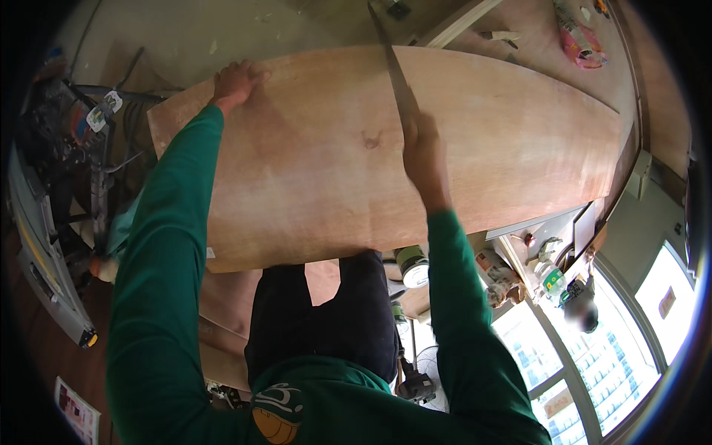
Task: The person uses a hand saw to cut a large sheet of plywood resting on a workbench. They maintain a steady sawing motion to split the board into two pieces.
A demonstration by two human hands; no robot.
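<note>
A wide reddish plywood sheet (pixel 504 133) spans the view in front of my thighs, its far edge curved by the lens. My left hand (pixel 234 81) lies on the sheet at its far left edge, fingers somewhat spread and slightly bent. My right hand (pixel 424 156) grips the handle of a hand saw. The long dark saw blade (pixel 393 67) points away from me across the sheet's far edge, right of the middle; whether its teeth sit in a cut I cannot tell. The saw's handle is mostly hidden inside my fingers.
Dark machinery (pixel 67 148) and cables crowd the left. A pink package (pixel 582 48) and a wooden strip (pixel 460 22) lie beyond the sheet. A green-labelled can (pixel 412 267) is below its near edge. Another person (pixel 581 304) is by cluttered boards (pixel 523 259) near windows at the lower right.
</note>
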